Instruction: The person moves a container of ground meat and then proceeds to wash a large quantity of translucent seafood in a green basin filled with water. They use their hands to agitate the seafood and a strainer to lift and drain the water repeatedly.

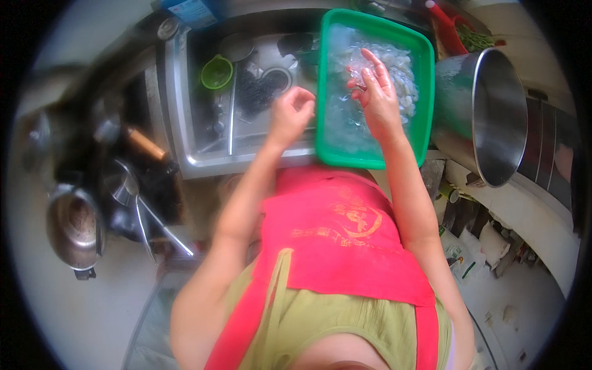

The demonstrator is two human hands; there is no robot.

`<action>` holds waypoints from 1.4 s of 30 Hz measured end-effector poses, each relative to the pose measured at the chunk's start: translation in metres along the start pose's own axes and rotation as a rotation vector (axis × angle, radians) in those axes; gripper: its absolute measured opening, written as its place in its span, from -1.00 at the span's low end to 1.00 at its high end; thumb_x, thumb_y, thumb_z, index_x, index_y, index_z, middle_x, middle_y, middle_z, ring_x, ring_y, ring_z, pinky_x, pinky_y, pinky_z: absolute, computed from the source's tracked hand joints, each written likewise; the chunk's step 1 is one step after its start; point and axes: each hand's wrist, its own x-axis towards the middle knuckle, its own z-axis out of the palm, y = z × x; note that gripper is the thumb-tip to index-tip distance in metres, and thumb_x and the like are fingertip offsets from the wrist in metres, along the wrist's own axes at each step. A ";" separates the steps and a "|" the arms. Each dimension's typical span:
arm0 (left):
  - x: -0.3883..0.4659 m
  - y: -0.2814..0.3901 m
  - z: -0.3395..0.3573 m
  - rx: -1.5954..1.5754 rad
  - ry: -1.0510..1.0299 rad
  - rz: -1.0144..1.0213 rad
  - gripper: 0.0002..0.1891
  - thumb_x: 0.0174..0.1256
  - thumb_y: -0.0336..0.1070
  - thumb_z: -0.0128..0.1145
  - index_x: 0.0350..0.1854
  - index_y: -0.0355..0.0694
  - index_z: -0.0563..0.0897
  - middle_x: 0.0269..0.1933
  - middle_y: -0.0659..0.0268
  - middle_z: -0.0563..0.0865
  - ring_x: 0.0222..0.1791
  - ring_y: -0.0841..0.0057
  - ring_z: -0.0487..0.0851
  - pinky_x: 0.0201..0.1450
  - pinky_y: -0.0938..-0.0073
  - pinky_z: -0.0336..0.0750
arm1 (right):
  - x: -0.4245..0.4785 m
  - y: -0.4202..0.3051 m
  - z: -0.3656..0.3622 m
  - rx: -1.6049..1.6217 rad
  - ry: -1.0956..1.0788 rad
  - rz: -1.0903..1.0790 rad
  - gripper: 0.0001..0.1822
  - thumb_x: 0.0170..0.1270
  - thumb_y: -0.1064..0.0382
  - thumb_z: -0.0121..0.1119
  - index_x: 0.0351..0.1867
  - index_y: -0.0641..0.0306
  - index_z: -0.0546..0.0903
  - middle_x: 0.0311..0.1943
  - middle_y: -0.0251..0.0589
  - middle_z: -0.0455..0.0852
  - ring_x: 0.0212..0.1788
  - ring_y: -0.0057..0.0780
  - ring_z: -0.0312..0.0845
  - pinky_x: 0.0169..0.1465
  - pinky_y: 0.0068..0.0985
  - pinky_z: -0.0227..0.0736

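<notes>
A green plastic tub (323,134) stands over the right part of the stainless steel sink (203,159). It holds cloudy water and many pale, translucent pieces (407,88) that look like peeled shrimp. Above the tub is my right hand (377,90), its fingers curled loosely around a wet translucent clump (358,64). My left hand (293,111) hovers over the sink beside the tub's left wall. Its fingers are bent inwards and blurred, so anything pinched there is hidden. Dark scraps (256,95) lie around the sink drain (277,78).
A light green strainer cup (216,72) and a long-handled ladle (232,115) are in the sink. Right of the tub, a large steel pot (499,115) lies on its side. Left of the sink are a steel pan (76,229) and a wooden-handled utensil (147,144). A red basket (451,34) holds greens.
</notes>
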 end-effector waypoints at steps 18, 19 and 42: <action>0.024 0.001 -0.014 0.212 0.184 0.211 -0.86 0.20 -0.43 0.17 -0.22 -0.32 0.65 -0.23 0.13 0.73 -0.18 0.33 0.71 -0.10 0.38 0.57 | 0.019 0.060 -0.150 -1.362 0.069 -0.335 -0.36 0.18 0.08 0.33 0.31 0.12 0.46 0.41 -0.03 0.31 0.44 -0.01 0.16 0.34 -0.17 0.27; 0.032 0.014 0.003 0.257 0.116 0.278 -0.82 0.22 -0.38 0.18 -0.17 -0.33 0.64 -0.22 0.14 0.73 -0.18 0.32 0.72 -0.10 0.39 0.57 | 0.016 0.065 -0.155 -1.371 0.059 -0.345 -0.33 0.18 0.05 0.34 0.33 0.11 0.43 0.43 -0.04 0.25 0.46 -0.01 0.12 0.37 -0.18 0.23; 0.216 0.061 0.129 1.171 -0.769 -0.367 0.03 -0.23 0.34 0.45 0.25 -0.38 0.52 0.20 -0.11 0.59 0.22 0.15 0.57 0.30 0.26 0.40 | 0.051 0.042 -0.153 -1.347 0.201 -0.012 -0.11 0.12 -0.08 0.37 0.36 0.43 0.29 0.27 0.22 0.43 0.29 0.12 0.35 0.33 -0.15 0.30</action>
